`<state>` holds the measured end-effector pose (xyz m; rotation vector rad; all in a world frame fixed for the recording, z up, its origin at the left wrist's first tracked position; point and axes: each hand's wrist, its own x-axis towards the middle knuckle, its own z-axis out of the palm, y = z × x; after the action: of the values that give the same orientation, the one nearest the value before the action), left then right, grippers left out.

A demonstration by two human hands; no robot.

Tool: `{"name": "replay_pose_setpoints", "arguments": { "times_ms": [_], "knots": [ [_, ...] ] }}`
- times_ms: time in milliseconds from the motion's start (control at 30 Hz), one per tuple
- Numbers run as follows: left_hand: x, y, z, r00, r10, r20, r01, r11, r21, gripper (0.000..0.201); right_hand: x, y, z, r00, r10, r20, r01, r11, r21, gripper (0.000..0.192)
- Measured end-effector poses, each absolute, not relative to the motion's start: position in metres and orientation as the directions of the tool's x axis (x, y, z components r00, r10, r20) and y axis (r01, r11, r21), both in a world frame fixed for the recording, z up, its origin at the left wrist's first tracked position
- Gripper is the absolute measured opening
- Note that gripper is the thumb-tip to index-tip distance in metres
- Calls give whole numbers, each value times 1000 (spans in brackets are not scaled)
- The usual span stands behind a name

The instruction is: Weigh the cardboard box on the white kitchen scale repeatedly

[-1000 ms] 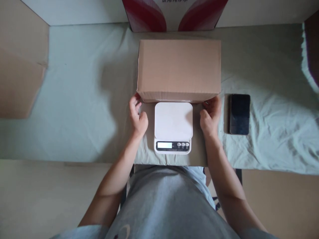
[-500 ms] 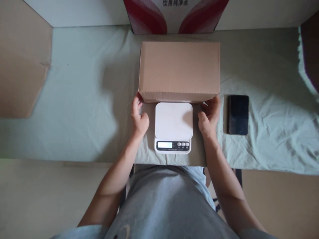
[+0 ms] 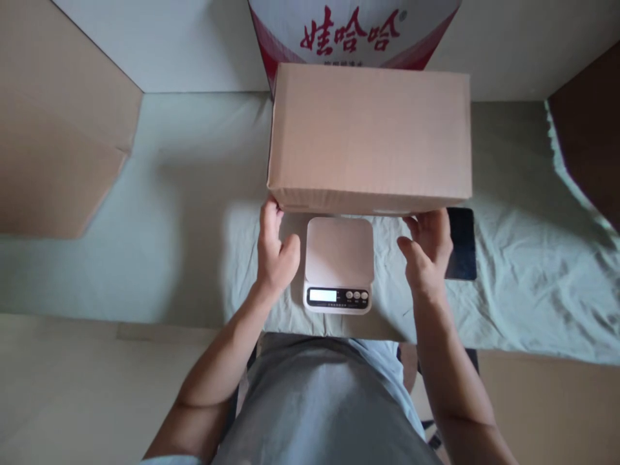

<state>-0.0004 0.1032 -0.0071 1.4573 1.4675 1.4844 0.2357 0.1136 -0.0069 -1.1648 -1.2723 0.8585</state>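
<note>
A plain brown cardboard box (image 3: 371,132) is held up off the table, just beyond a white kitchen scale (image 3: 339,252) with a lit display. My left hand (image 3: 277,248) grips the box at its near left corner, fingers reaching under it and thumb apart. At the near right corner my right hand (image 3: 429,245) supports it the same way, fingertips hidden beneath. The scale's platform bears nothing and lies between my two wrists.
A black phone (image 3: 462,248) lies on the green cloth (image 3: 203,258), partly behind my right hand. Behind stands a red and white carton (image 3: 351,29) against a white wall. A large cardboard piece (image 3: 62,142) stands at the left, a dark brown panel (image 3: 588,135) at the right.
Both hands have raised the cardboard box off the table; it looks larger and nearer. My right hand has shifted right and now overlaps the phone. The view has tilted up slightly.
</note>
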Motion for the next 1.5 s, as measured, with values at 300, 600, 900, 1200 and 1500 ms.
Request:
{"name": "replay_pose_setpoints", "arguments": {
  "times_ms": [300, 600, 900, 1200, 1500],
  "knots": [
    [-5, 19, -11, -227, 961, 158, 279, -91, 956, 68, 231, 30, -13, 190, 972, 138, 136, 113, -984, 44],
    [-6, -19, -33, -209, 975, 71, 230, -21, 973, 73, 238, -8, -33, 209, 977, 38, 143, 8, -990, 43],
    [-23, -13, -46, -308, 950, 48, 215, 21, 976, 76, 243, -1, -32, 301, 954, -12, 62, -32, -998, 51],
    [-33, -7, -70, -289, 957, -5, 265, 85, 961, 78, 256, 2, -69, 352, 932, -88, 174, -157, -972, 28],
    [-28, -9, -39, -240, 968, 72, 240, -12, 971, 79, 253, 3, -41, 375, 926, 32, 97, -5, -995, 43]
  ]
}}
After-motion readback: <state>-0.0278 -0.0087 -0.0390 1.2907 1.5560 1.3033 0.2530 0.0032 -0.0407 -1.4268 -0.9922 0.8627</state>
